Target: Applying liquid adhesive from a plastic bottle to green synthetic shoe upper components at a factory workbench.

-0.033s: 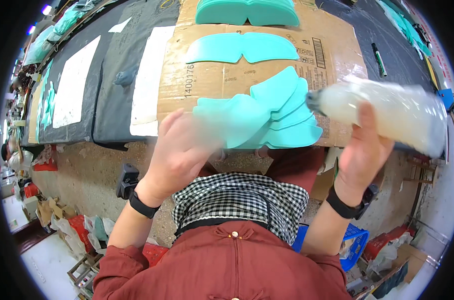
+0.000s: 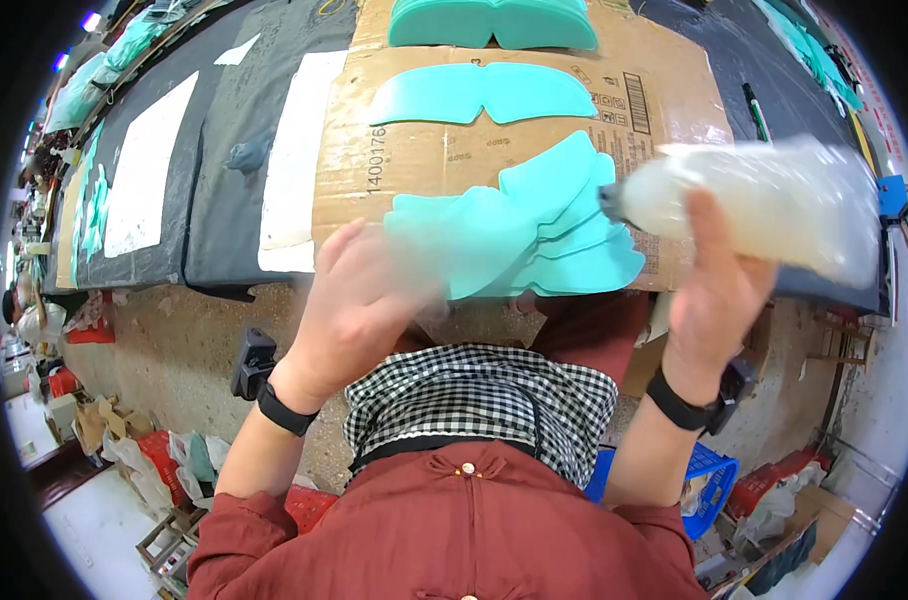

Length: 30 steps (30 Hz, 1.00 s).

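Observation:
My right hand [image 2: 719, 275] is wrapped round a clear plastic bottle [image 2: 764, 205] of cloudy, whitish contents. The bottle lies nearly level, its dark nozzle [image 2: 611, 203] facing left beside a fanned stack of teal wing-shaped sheets [image 2: 584, 265]. My left hand [image 2: 364, 295] is closed at the left end of the topmost teal sheet [image 2: 474, 235]; its fingertips are blurred over the sheet. Behind the fanned stack, a single teal wing-shaped sheet [image 2: 484, 92] lies flat on brown cardboard [image 2: 344, 180]. Farther back sits a thicker stack of the same teal shapes [image 2: 494, 25].
White sheets [image 2: 299, 150] lie left of the cardboard on the dark table cover [image 2: 224, 215], near a small grey-blue lump [image 2: 246, 155]. A marker pen [image 2: 755, 110] lies at the right. Under the table's right side stands a blue plastic basket [image 2: 709, 490].
My right hand and the bottle have shifted a little left and up, bringing the nozzle closer to the fanned sheets. My left hand has barely moved.

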Each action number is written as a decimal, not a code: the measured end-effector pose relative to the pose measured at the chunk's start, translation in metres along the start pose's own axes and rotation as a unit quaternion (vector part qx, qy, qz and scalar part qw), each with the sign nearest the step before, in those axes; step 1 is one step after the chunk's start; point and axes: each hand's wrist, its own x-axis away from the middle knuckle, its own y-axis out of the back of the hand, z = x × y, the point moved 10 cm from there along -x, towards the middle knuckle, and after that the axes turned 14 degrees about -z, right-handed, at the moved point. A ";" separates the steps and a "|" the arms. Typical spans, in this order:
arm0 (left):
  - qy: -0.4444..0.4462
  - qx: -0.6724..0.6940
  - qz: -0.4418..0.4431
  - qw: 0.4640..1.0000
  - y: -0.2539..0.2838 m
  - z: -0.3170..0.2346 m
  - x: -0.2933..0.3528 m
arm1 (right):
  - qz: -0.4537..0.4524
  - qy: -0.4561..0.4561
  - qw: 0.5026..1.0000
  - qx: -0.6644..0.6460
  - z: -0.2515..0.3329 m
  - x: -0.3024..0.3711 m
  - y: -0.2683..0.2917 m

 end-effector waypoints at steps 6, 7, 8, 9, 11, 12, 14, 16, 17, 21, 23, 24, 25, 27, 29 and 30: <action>0.002 0.003 0.018 1.000 -0.008 0.013 0.014 | 0.160 0.053 0.980 0.107 0.000 0.040 -0.094; 0.004 0.004 0.019 1.000 -0.010 0.014 0.018 | 0.193 0.085 0.973 0.091 0.008 0.045 -0.106; 0.005 0.015 0.010 1.000 -0.011 0.016 0.021 | 0.227 0.119 0.964 0.074 0.014 0.049 -0.118; 0.008 0.024 0.003 1.000 -0.009 0.015 0.023 | 0.251 0.134 0.952 0.112 0.008 0.045 -0.119; 0.013 0.021 -0.006 1.000 -0.006 0.014 0.021 | 0.208 0.050 0.971 0.110 -0.012 0.011 -0.116; 0.015 0.015 -0.015 1.000 -0.005 0.014 0.019 | 0.161 -0.034 0.981 0.105 -0.031 -0.005 -0.109; 0.016 0.020 -0.031 0.999 -0.007 0.014 0.018 | 0.132 -0.036 0.984 0.110 -0.037 -0.014 -0.106; 0.027 0.043 -0.060 0.997 -0.003 0.014 0.016 | 0.163 -0.040 0.982 0.085 -0.039 -0.006 -0.116; 0.025 0.047 -0.059 0.997 -0.003 0.014 0.014 | 0.176 0.039 0.978 0.101 -0.028 0.004 -0.122; 0.031 0.035 -0.062 0.997 -0.002 0.017 0.023 | 0.246 0.116 0.955 0.122 -0.007 0.030 -0.136; 0.030 0.019 -0.063 0.997 -0.003 0.018 0.024 | 0.210 0.063 0.967 0.127 -0.032 -0.006 -0.118; 0.025 0.020 -0.061 0.998 -0.004 0.017 0.023 | 0.174 0.010 0.976 0.130 -0.045 -0.028 -0.104; 0.023 0.019 -0.060 0.998 -0.006 0.017 0.022 | 0.173 0.012 0.976 0.131 -0.049 -0.044 -0.097; 0.026 0.020 -0.058 0.998 -0.006 0.018 0.023 | 0.143 0.036 0.967 0.208 -0.051 -0.069 -0.081; 0.031 0.022 -0.056 0.998 -0.005 0.021 0.023 | 0.137 0.033 0.976 0.168 -0.043 -0.068 -0.072; 0.026 0.019 -0.055 0.998 -0.004 0.022 0.023 | 0.131 0.029 0.983 0.127 -0.039 -0.066 -0.068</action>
